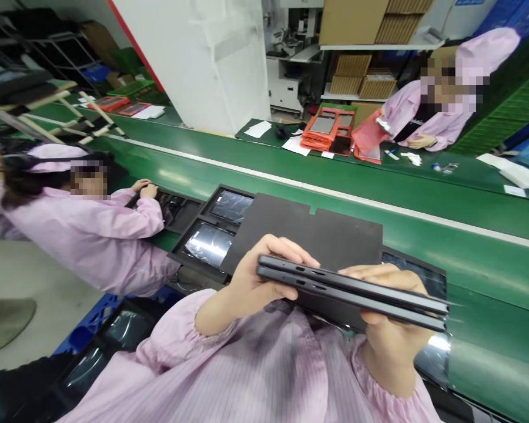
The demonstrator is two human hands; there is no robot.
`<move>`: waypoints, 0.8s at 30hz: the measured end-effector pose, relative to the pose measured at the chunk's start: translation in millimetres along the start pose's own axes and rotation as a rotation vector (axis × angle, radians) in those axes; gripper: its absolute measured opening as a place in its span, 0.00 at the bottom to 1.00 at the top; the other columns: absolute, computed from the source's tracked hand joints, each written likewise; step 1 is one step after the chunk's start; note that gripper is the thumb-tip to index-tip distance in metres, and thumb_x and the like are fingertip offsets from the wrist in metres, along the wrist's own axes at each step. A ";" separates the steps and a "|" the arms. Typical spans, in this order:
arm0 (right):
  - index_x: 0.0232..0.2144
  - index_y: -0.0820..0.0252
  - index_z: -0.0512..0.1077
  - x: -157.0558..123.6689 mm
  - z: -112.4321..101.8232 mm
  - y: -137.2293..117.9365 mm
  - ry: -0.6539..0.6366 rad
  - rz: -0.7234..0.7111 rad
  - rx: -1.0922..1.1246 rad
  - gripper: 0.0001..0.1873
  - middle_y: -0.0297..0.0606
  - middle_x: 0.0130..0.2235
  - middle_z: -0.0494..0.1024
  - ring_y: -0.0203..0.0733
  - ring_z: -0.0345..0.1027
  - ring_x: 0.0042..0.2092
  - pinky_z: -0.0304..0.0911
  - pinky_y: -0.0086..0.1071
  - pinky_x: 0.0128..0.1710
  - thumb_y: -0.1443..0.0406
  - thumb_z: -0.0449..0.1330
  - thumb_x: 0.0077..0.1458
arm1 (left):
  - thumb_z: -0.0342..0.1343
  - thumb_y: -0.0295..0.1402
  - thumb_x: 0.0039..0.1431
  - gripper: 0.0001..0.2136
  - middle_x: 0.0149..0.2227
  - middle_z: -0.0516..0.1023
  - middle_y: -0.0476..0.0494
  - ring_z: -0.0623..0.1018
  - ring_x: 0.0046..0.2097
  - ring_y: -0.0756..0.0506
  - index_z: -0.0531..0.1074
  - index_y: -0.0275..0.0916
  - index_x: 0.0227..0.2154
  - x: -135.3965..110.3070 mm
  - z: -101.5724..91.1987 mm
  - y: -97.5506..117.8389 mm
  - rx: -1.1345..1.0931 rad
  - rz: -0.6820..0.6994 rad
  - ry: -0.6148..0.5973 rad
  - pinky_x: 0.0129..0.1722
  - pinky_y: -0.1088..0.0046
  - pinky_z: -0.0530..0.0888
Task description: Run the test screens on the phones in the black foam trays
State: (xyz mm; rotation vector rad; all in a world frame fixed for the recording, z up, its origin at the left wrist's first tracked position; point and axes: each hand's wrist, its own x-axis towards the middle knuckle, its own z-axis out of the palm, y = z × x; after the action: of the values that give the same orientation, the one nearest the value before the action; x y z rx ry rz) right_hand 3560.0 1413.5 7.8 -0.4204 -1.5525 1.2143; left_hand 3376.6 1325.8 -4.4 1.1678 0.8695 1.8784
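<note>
Two thin dark tablets [352, 294], one stacked on the other, are held edge-on in front of my chest; ports show along their near edge. My left hand [264, 270] grips their left end, thumb below and fingers on top. Around the right end my right hand [392, 299] is closed. Under and behind the tablets lies a black foam sheet [330, 232]. It covers part of a black tray [189, 258] with film-wrapped tablets [209, 242] in its compartments. More wrapped tablets [423, 276] show past the sheet's right edge.
A green conveyor belt [489, 223] runs behind the trays. On my left a co-worker [83, 229] reaches into another tray [176, 211]. Across the belt another person [427, 111] handles red pouches [321, 132]. A blue crate [79, 341] with trays stands at lower left.
</note>
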 end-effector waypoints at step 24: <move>0.31 0.57 0.76 -24.6 -23.6 63.8 0.096 -0.018 -0.149 0.18 0.29 0.28 0.80 0.38 0.75 0.27 0.70 0.31 0.28 0.54 0.78 0.51 | 0.70 0.37 0.62 0.11 0.43 0.86 0.43 0.86 0.46 0.46 0.76 0.41 0.42 0.4 13.0 -0.9 0.043 0.037 -0.002 0.48 0.72 0.83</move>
State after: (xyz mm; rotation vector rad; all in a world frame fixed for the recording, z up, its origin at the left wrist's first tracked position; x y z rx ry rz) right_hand 3569.6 1432.4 -61.4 -0.5526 -1.5663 1.0527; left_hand 3388.6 1328.7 -0.3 1.2187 0.8965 1.8963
